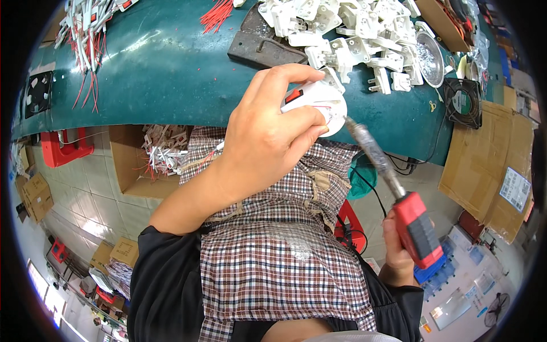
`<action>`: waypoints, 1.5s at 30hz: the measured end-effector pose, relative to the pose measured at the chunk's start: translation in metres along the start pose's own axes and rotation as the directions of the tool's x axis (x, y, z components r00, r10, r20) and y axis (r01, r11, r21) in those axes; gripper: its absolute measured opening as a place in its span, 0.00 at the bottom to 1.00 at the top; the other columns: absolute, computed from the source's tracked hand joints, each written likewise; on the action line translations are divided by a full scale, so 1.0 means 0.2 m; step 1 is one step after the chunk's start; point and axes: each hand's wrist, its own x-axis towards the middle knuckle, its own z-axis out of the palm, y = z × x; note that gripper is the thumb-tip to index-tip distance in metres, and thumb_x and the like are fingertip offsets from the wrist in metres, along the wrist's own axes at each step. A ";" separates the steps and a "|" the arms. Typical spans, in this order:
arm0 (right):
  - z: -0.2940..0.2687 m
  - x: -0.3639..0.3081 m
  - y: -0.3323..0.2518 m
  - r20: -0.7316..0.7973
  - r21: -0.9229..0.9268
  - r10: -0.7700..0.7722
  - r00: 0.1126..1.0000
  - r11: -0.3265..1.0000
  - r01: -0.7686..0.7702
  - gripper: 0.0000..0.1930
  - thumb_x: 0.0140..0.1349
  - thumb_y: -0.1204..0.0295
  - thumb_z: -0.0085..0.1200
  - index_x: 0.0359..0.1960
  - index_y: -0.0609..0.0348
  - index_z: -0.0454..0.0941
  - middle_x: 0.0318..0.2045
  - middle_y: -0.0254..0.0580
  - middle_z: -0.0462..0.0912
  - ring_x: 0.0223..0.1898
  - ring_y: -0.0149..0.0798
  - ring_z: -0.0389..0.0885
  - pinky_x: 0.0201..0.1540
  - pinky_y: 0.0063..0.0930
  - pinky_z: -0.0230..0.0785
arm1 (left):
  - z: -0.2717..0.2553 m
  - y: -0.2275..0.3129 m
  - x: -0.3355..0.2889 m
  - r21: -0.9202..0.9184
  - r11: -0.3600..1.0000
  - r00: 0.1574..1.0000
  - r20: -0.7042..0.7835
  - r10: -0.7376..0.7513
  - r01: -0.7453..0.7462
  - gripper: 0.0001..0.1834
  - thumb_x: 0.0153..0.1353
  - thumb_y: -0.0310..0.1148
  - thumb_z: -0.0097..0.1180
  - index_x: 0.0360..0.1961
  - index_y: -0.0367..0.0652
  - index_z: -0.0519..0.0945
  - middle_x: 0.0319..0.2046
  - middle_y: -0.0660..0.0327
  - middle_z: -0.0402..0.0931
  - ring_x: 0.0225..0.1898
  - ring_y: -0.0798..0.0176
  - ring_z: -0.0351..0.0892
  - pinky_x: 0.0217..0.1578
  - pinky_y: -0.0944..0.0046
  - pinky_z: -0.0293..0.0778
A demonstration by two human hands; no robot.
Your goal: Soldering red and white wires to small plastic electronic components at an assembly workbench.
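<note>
My left hand [265,128] is closed around a white plastic housing [337,114] with a rounded end, lifted in front of the bench edge. A red rocker switch [294,96] shows on it, and a thin red wire lies inside its open part. In my right hand [396,253] is a soldering iron [376,157] with a red and black handle, its shaft slanting up to the left. The iron's tip is at the right rim of the housing; whether they touch I cannot tell.
White plug housings [364,40] are heaped on the green bench [171,85], beside a dark metal block [259,51] and a round metal dish [428,60]. Wired switch parts [88,34] lie at left. Small fans [462,102] stand at both ends. A carton [128,165] sits below.
</note>
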 end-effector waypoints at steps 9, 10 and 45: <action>0.23 0.30 0.16 -0.435 0.356 0.261 0.862 0.929 -0.102 0.14 0.68 0.81 0.56 0.53 0.62 0.71 0.35 0.34 0.75 0.32 0.25 0.75 0.36 0.19 0.68 | 0.00 0.01 0.00 0.004 1.000 1.000 -0.002 -0.006 0.006 0.09 0.45 0.26 0.74 0.30 0.45 0.87 0.55 0.56 0.77 0.52 0.54 0.79 0.34 0.62 0.71; 0.27 0.36 0.21 -0.433 0.271 0.213 0.876 0.957 -0.099 0.17 0.67 0.81 0.59 0.55 0.62 0.70 0.39 0.36 0.76 0.34 0.26 0.77 0.37 0.20 0.70 | 0.00 0.00 0.00 0.008 1.000 1.000 -0.001 -0.009 0.009 0.09 0.45 0.26 0.74 0.29 0.45 0.87 0.55 0.56 0.77 0.52 0.54 0.79 0.34 0.62 0.72; 0.34 0.57 0.47 -0.406 0.005 -0.127 0.905 0.990 0.141 0.19 0.60 0.90 0.61 0.52 0.68 0.70 0.40 0.45 0.81 0.42 0.37 0.87 0.46 0.29 0.79 | -0.52 -0.02 -0.04 -0.414 0.834 0.922 0.285 -0.262 0.364 0.07 0.55 0.25 0.68 0.29 0.40 0.80 0.52 0.51 0.78 0.47 0.65 0.78 0.44 0.66 0.74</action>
